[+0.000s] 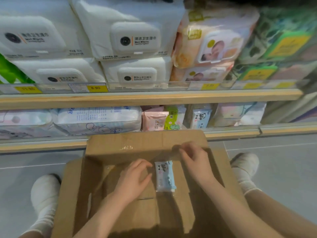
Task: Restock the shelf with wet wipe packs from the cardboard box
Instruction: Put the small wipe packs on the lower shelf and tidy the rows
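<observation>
An open cardboard box [120, 146] stands on the floor in front of the low shelf [231, 134]. Inside lies one small white-and-blue wet wipe pack [165, 176] with a panda on it, and shiny clear plastic wrap [175, 152] surrounds it. My left hand [135, 179] is down in the box, its loosely bent fingers and thumb just beside the pack's left edge. My right hand [194, 160] is above and right of the pack, its fingertips pinching the clear wrap near the box's far flap. A matching panda pack [199, 118] stands on the low shelf.
The upper shelf [151, 98] carries large white wet wipe packs [135, 40] and baby wipes [214, 45]. The low shelf holds pink [154, 120] and green [173, 120] small packs. My feet in white socks [45, 194] flank the box on grey tiles.
</observation>
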Motion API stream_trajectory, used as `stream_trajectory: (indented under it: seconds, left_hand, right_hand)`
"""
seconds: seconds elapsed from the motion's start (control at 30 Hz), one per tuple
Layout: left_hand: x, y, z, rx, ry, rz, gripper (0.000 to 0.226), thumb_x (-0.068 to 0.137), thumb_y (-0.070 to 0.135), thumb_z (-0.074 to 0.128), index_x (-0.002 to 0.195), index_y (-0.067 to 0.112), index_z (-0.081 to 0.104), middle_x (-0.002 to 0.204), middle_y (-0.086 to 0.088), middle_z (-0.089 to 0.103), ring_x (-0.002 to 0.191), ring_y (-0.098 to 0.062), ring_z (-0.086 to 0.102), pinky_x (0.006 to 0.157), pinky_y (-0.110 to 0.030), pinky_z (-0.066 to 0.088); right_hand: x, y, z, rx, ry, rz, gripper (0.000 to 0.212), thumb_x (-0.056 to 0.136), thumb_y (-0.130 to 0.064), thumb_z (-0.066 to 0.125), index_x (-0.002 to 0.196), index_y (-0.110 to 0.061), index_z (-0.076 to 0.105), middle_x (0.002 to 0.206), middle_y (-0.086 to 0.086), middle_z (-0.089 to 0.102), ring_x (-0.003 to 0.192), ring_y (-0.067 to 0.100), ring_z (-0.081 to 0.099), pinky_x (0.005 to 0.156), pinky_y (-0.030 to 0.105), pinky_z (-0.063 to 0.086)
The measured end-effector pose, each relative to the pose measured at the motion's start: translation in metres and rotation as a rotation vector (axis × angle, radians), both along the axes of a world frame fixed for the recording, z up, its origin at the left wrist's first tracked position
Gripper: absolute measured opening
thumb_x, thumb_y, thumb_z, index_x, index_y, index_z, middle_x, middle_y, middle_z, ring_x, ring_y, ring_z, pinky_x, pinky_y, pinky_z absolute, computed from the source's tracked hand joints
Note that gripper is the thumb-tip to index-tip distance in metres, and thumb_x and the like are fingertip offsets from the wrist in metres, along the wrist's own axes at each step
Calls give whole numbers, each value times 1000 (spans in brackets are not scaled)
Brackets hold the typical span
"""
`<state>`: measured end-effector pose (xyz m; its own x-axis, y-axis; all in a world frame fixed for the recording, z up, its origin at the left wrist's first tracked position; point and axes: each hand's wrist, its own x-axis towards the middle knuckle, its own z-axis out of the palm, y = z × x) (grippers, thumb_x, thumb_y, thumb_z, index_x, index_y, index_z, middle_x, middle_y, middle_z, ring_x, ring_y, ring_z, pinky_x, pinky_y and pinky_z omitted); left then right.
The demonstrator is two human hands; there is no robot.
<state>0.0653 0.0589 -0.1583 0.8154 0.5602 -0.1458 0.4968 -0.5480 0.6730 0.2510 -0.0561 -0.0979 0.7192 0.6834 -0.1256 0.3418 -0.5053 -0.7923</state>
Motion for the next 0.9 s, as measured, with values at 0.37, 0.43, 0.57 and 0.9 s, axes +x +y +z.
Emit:
stream_trajectory:
  seconds: [0.37, 0.43, 0.57, 0.9]
  left_hand:
    - [-2, -31, -81, -314, 278, 131, 27, 90, 16, 57, 116, 24, 58, 112, 13, 57, 97, 1, 51, 82, -13, 35]
    - [0, -26, -84, -324, 288, 130, 26, 91, 18, 57, 115, 24, 58, 109, 15, 57, 97, 0, 51, 82, -14, 36]
    - [4, -18, -88, -343, 310, 120, 26, 92, 18, 56, 118, 22, 58, 108, 16, 56, 99, 0, 51, 83, -10, 35]
    - [21, -20, -81, -382, 352, 212, 26, 90, 16, 59, 116, 17, 57, 109, 5, 62, 93, -3, 54, 73, -8, 38]
  right_hand:
    - [-20, -33, -137, -376, 281, -123, 28, 88, -21, 64, 109, -4, 59, 105, 5, 60, 87, 12, 57, 49, 2, 37]
    - [-21, -21, -147, -413, 319, -136, 29, 86, -27, 68, 105, -9, 56, 102, 1, 56, 78, 9, 53, 46, 7, 37]
    - [-24, -6, -162, -501, 337, -120, 33, 78, -29, 74, 99, -16, 52, 100, -1, 56, 76, 12, 54, 49, 18, 32]
    - [-15, -28, -139, -419, 420, -219, 18, 88, -10, 60, 88, -14, 42, 92, -1, 56, 82, 18, 62, 44, 12, 36]
